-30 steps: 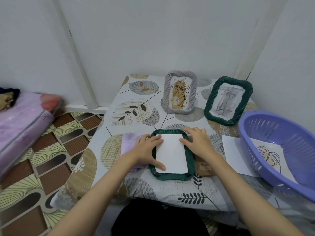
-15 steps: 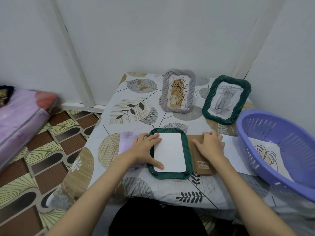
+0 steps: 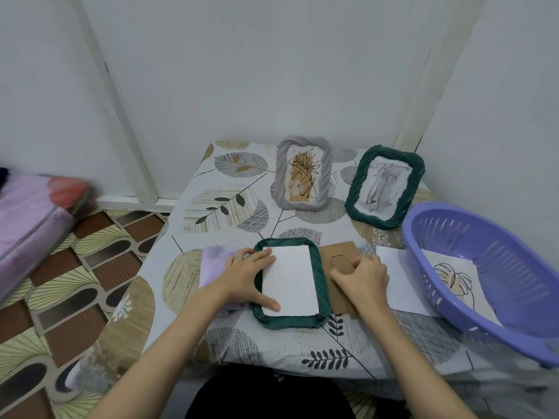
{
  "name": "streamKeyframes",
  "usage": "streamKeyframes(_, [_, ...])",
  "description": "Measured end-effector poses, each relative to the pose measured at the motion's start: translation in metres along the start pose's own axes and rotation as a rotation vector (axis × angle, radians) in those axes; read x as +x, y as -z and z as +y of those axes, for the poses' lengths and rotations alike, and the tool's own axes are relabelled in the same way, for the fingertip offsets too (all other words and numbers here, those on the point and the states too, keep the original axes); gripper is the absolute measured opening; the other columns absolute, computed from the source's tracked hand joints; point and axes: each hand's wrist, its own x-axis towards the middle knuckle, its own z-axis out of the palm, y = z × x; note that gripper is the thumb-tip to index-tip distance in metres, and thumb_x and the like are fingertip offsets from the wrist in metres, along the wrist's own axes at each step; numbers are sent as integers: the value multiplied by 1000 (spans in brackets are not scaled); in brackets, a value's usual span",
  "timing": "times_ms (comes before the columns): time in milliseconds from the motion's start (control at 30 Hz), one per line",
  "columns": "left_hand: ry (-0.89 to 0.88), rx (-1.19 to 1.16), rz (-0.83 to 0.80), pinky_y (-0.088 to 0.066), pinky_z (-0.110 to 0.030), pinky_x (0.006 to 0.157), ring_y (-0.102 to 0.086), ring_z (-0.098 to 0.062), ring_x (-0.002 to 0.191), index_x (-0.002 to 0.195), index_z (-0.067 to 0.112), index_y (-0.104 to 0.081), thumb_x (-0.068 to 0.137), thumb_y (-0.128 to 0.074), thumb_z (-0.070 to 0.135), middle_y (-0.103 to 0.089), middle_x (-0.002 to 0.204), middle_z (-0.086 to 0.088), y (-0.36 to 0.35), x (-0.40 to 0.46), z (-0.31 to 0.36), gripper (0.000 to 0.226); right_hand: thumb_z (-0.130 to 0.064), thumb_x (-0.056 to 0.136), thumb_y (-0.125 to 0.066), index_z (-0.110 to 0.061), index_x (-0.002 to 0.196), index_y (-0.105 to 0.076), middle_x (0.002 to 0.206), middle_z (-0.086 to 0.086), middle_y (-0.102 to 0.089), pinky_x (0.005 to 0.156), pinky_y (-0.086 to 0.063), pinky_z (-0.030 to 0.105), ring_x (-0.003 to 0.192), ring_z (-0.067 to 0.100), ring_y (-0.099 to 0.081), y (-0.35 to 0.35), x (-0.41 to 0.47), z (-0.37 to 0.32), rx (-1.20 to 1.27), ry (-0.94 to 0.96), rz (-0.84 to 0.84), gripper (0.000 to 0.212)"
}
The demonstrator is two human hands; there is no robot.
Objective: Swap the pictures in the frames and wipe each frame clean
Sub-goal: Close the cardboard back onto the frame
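Note:
A dark green frame lies face down near the table's front edge, with a white picture sheet lying back-up inside it. My left hand rests on the frame's left rim, fingers on the sheet's top corner and thumb on its lower left. My right hand curls its fingers onto the brown cardboard backing board just right of the frame. A lilac cloth lies under my left wrist. A grey frame and a second green frame stand upright at the back.
A purple plastic basket sits at the right, holding a sheet with a line drawing. Another white sheet lies between the board and the basket. Walls close the back and right. A pink mattress lies on the patterned floor at left.
My right hand has left the frame's top right edge and moved right onto the cardboard backing board, where its fingers have curled. The left hand has stayed on the frame and sheet.

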Motion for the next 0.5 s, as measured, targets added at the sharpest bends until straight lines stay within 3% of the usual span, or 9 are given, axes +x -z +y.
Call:
streamKeyframes(100, [-10,-12,3,-6,-44,117,-4,-20,140,147,31,-20,12,-32,100,-8,156,17,0,0,-2,152,-36,73,-66,-4,107,-55,112,13,-53,90,-44,40,101,29,-51,13,3,3,106,-24,-2,49])
streamKeyframes(200, [-17,-14,4,-6,-45,117,-4,-20,140,147,31,-20,12,-27,101,-8,156,17,0,1,-2,152,-35,74,-65,-15,124,-48,125,12,-48,95,-43,41,113,30,-47,25,4,3,168,34,17,57])
streamKeyframes(300, [-18,-23,5,-7,-45,117,-5,-21,140,147,31,-20,15,-41,97,-8,156,17,0,-1,0,149,-39,76,-65,-29,131,-48,135,10,-41,98,-41,39,121,29,-44,33,1,-13,136,107,-60,58])
streamKeyframes(400, [-23,-60,30,-9,-44,117,-6,-20,141,147,30,-18,31,-50,84,-5,156,16,0,-2,1,132,-48,74,-62,-33,127,-54,126,6,-47,96,-42,35,116,25,-50,27,-9,-37,8,175,-183,55])
streamKeyframes(500, [-43,-135,73,-11,-39,117,-7,-19,142,147,24,-19,34,-52,81,-5,157,12,5,-3,-1,131,-53,73,-59,-34,126,-54,118,4,-47,93,-43,35,113,26,-50,14,-20,-54,-63,204,-250,56])
